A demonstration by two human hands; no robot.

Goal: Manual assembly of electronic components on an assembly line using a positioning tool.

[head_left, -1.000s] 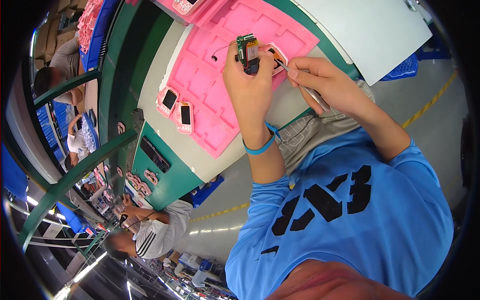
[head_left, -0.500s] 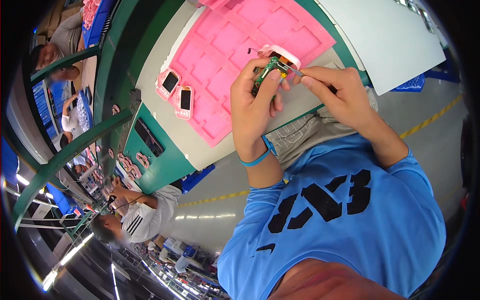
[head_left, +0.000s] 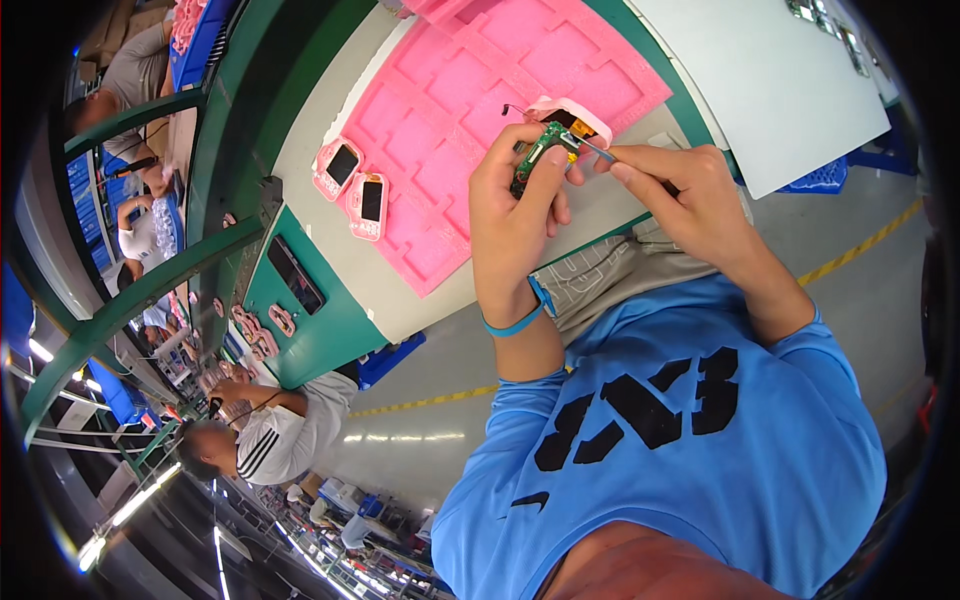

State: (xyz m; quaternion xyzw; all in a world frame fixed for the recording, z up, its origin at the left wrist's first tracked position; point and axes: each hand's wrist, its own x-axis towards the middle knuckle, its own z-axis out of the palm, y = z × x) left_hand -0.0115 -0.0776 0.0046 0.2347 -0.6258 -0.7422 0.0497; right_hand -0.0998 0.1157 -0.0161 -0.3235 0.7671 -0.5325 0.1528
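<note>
My left hand [head_left: 518, 205] pinches a green circuit board [head_left: 530, 172] between thumb and fingers, tilted up above the table's near side. In my right hand [head_left: 678, 188] is a slim grey tool that looks like tweezers [head_left: 597, 150], gripped between thumb and forefinger. Its tip reaches the board's right end, beside a small yellow piece; whether it touches is too small to tell. Just beyond the board lies a pink handheld console shell [head_left: 592, 121] with a dark screen part and a thin wire ending in a black piece. My fingers partly cover the shell.
A pink moulded tray [head_left: 440, 130] spans the table, with two pink handheld consoles [head_left: 340, 167] at its left edge. A dark phone-like slab [head_left: 297, 275] lies on the green surface farther left. White board [head_left: 765, 90] stands right. A co-worker [head_left: 275, 440] sits at the left.
Both hands have shifted slightly right and down with the board and the tool. The pink shell appears slightly farther right. The co-worker at the left has moved a little.
</note>
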